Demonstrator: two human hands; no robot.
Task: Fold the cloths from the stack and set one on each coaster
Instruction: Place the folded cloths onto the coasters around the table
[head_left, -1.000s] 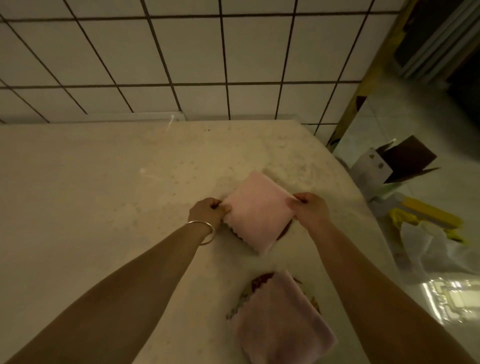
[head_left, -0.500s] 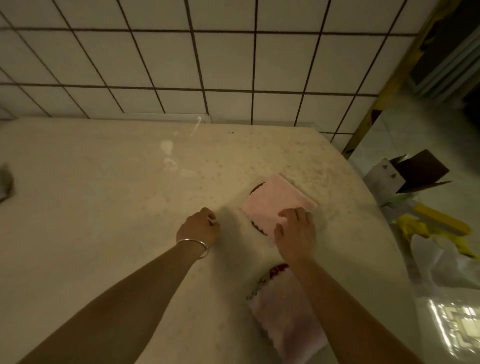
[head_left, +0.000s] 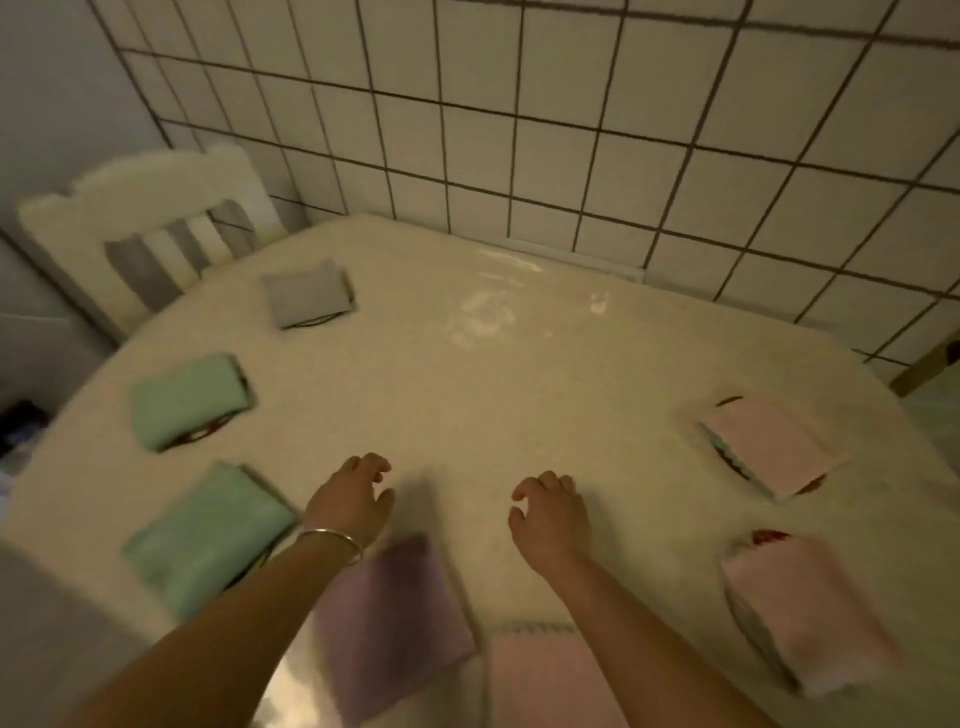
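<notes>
Curling loosely, our fingers (head_left: 376, 467) grip nothing: left hand (head_left: 348, 501) and right hand (head_left: 553, 517) hover apart above the pale surface (head_left: 467, 395). Under our left wrist lies a folded purple cloth (head_left: 389, 623), and a pink cloth (head_left: 545, 680) sits at the near edge. Two pink folded cloths (head_left: 769, 447) (head_left: 800, 608) lie to the right, long axes angled toward us. Left lie two green cloths (head_left: 187, 400) (head_left: 202, 535) and a grey cloth (head_left: 306, 293), with dark coaster edges (head_left: 205, 430) peeking beneath. A white chair (head_left: 140, 208) stands behind them by the tiled wall (head_left: 571, 130).
</notes>
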